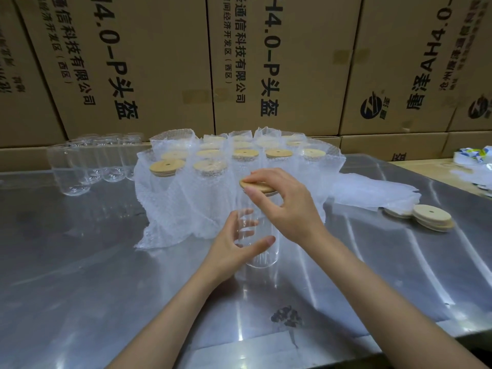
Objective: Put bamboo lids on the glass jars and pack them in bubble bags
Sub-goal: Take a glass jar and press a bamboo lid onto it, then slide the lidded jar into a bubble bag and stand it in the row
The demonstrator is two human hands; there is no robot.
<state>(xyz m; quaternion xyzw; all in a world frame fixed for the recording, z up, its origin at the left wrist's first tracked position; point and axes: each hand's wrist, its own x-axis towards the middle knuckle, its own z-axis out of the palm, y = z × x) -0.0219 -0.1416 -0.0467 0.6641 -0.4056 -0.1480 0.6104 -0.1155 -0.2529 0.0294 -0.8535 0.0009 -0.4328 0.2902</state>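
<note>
Standing upright on the metal table, the glass jar has its long axis vertical and its mouth pointing up. The left hand curls around its middle, fingers showing through the glass. The right hand pinches a bamboo lid at the jar's mouth, tilted slightly; whether it is fully seated is hard to tell. Just behind stand lidded jars in bubble bags. Bare jars at far left blur together. Spare lids lie at right.

steel table bears jars, lids, bubble bags.
</note>
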